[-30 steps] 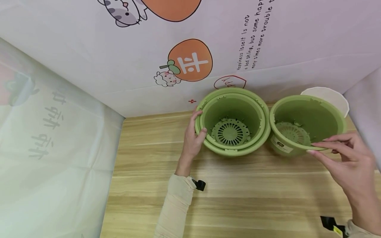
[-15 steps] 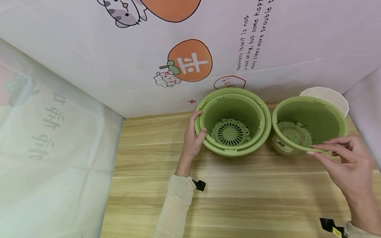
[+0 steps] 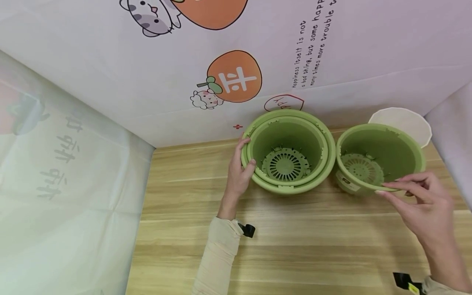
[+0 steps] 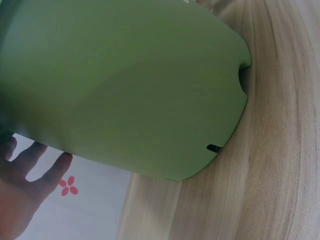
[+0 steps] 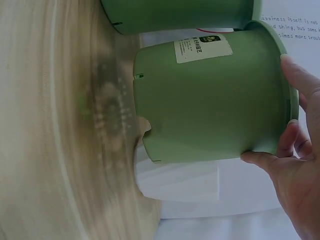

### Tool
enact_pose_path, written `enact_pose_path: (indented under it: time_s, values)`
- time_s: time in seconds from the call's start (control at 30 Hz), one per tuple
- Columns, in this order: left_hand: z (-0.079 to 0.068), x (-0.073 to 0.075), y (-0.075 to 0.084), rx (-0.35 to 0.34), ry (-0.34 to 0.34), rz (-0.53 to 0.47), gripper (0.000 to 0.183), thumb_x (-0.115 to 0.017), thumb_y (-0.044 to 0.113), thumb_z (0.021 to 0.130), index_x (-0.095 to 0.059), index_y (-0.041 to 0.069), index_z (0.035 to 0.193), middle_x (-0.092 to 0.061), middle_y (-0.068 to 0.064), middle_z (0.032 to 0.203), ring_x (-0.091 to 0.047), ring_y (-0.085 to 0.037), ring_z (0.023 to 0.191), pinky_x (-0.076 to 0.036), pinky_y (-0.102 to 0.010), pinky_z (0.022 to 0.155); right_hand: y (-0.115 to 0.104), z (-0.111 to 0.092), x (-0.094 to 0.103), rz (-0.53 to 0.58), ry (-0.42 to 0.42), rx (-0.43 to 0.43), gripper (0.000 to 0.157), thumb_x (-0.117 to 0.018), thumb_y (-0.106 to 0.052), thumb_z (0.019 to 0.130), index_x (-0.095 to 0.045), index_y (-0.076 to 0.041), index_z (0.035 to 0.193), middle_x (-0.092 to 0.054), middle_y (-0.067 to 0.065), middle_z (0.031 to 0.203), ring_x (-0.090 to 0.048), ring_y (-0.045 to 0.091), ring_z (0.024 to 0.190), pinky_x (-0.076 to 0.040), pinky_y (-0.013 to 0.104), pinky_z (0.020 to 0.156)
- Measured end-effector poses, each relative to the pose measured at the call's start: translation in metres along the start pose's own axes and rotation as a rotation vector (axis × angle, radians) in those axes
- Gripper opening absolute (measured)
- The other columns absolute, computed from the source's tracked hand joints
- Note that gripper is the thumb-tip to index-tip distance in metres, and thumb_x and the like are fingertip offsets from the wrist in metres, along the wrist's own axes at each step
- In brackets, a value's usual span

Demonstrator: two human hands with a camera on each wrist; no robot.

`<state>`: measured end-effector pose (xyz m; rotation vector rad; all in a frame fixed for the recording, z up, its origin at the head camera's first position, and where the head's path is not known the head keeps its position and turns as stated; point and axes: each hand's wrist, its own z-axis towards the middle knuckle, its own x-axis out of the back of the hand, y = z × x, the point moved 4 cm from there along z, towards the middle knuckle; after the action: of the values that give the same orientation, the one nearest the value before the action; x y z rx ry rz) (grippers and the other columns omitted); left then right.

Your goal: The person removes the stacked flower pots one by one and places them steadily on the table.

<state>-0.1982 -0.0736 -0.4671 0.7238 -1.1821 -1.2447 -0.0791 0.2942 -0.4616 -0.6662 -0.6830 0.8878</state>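
My left hand (image 3: 237, 174) grips the left side of the larger green flower pot (image 3: 287, 190), its thumb and fingers at the rim. A second green flower pot (image 3: 285, 164) is nested inside it, with a slotted round bottom showing. At the right, my right hand (image 3: 429, 205) pinches the near rim of another green flower pot (image 3: 400, 155), thumb outside and fingertips inside. This pot carries a pale label (image 5: 202, 47) and its rim is right beside the nested pair. In the left wrist view, fingers (image 4: 52, 172) lie along the large pot's wall (image 4: 125, 90).
A white many-sided container (image 3: 409, 123) stands behind the right pot, against the back corner. Printed white sheets (image 3: 162, 82) wall off the back and the sides. The wooden tabletop (image 3: 295, 254) runs in front of the pots.
My right hand and its pot have shifted slightly, first to the right, then back left and a little nearer to me. My left hand and the nested pots have stayed put.
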Motion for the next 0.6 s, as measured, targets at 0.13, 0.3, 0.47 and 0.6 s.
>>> enact_pose_path:
  time_s: [0.13,0.3,0.47,0.6]
  values:
    - [0.0,0.0,0.0,-0.001,-0.005,-0.005,0.061,-0.053,-0.002,0.084,-0.039,-0.006,0.143,-0.021,-0.021,0.161,-0.034,-0.037,0.143,-0.041,-0.04,0.108,0.006,-0.005,0.0,-0.02,-0.015,0.002,0.042,-0.089,-0.027,0.073,-0.072,0.011,0.071,-0.061,0.001,0.091,-0.048,0.002,0.075,-0.036,0.009,0.07]
    - [-0.001,0.0,-0.001,0.011,0.007,-0.003,0.061,-0.052,-0.001,0.082,-0.04,-0.004,0.142,-0.023,-0.019,0.161,-0.037,-0.037,0.141,-0.043,-0.042,0.107,0.017,-0.012,-0.001,-0.039,-0.035,-0.015,0.034,-0.09,-0.018,0.071,-0.072,0.011,0.073,-0.06,0.001,0.091,-0.047,0.002,0.077,-0.037,0.009,0.07]
    - [0.0,-0.001,-0.003,0.01,0.001,0.001,0.062,-0.052,0.0,0.082,-0.04,-0.004,0.143,-0.023,-0.022,0.161,-0.04,-0.037,0.139,-0.045,-0.046,0.105,0.029,-0.019,-0.002,-0.055,-0.055,-0.037,0.021,-0.089,0.002,0.064,-0.073,0.01,0.074,-0.06,0.002,0.091,-0.049,0.001,0.08,-0.039,0.009,0.071]
    - [0.0,0.0,-0.004,0.018,0.006,0.014,0.062,-0.052,0.001,0.083,-0.041,-0.002,0.143,-0.023,-0.018,0.161,-0.033,-0.034,0.144,-0.036,-0.049,0.112,0.037,-0.023,-0.003,-0.071,-0.07,-0.045,0.02,-0.09,0.003,0.062,-0.074,0.009,0.074,-0.06,0.001,0.091,-0.05,0.002,0.084,-0.039,0.009,0.072]
